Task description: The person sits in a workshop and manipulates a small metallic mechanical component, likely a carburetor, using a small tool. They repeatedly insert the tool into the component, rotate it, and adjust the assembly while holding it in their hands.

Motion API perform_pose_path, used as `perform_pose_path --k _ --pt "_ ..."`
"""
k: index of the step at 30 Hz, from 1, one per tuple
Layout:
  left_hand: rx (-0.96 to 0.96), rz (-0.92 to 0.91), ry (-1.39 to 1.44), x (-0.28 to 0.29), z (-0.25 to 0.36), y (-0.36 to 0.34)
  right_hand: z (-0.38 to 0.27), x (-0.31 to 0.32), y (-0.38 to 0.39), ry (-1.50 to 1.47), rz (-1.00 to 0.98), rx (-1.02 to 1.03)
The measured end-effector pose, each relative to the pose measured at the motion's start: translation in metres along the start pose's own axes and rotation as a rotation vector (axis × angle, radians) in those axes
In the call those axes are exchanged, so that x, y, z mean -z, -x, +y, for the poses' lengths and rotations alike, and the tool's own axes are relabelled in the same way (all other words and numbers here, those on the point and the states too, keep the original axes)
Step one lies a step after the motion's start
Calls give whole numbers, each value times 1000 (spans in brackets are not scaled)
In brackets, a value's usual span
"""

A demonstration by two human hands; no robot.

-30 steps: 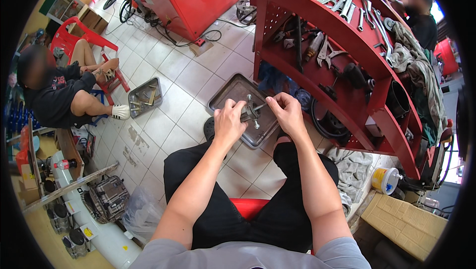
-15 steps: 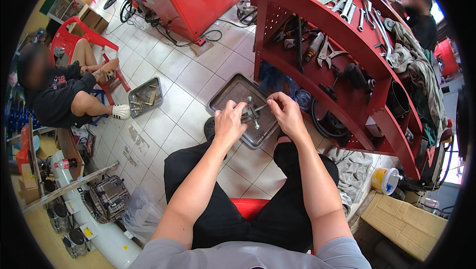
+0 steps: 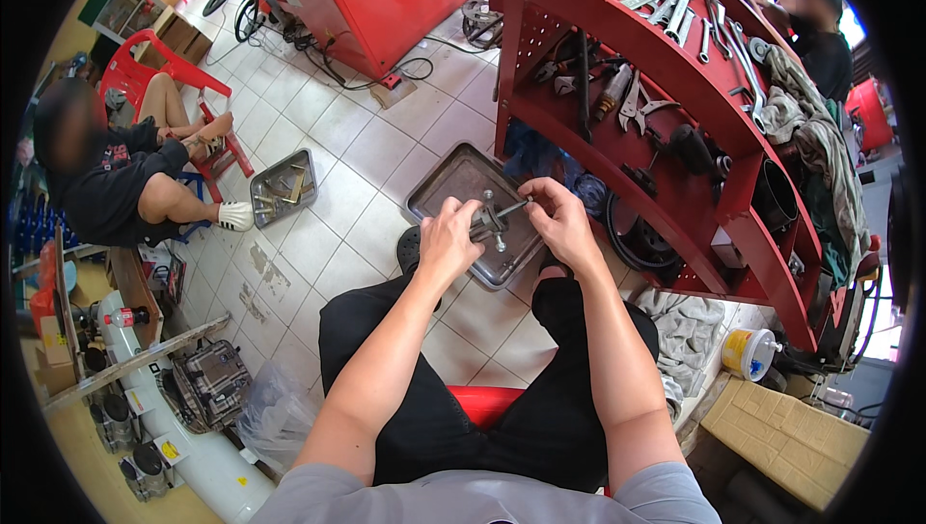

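Observation:
My left hand (image 3: 451, 237) is closed around the body of a small grey metal tool (image 3: 495, 222) that has a crossbar with round knobs at its ends. A thin rod (image 3: 511, 208) sticks out of it toward the right. With thumb and fingertips, my right hand (image 3: 559, 223) pinches the outer end of that rod. Both hands are above a dark metal tray (image 3: 449, 172) on the floor between my feet. My left fingers hide part of the tool, so its exact kind is unclear.
A red tool cart (image 3: 617, 177) with wrenches (image 3: 666, 3) on top stands to the right. At left a seated person (image 3: 116, 162) is beside a smaller tray (image 3: 280, 210) of metal parts. A rag (image 3: 680, 331), white bucket (image 3: 748, 350) and cardboard (image 3: 791, 432) lie at lower right.
The tool and both hands have shifted very slightly. My right fingers have changed their pinch at the rod's end and are curled a little more.

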State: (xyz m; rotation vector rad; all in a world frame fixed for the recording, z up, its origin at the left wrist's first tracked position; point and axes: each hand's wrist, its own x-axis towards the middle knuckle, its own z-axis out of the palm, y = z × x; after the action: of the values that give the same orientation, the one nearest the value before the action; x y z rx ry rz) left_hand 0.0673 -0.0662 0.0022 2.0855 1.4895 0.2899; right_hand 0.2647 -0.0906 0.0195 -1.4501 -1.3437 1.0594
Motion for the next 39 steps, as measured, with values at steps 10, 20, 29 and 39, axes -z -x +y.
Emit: perform_pose_path --k 10,20,29,39 --pt "-16 24 44 -4 -3 2 6 -5 -2 -306 -26 -182" --pt "279 10 524 -51 -30 -6 77 -16 -4 -388 40 -453" --pt "877 18 916 -191 -112 33 232 -84 44 508 -78 -606" --pt "832 -151 1089 -212 -119 1 321 -127 49 530 -177 -695"
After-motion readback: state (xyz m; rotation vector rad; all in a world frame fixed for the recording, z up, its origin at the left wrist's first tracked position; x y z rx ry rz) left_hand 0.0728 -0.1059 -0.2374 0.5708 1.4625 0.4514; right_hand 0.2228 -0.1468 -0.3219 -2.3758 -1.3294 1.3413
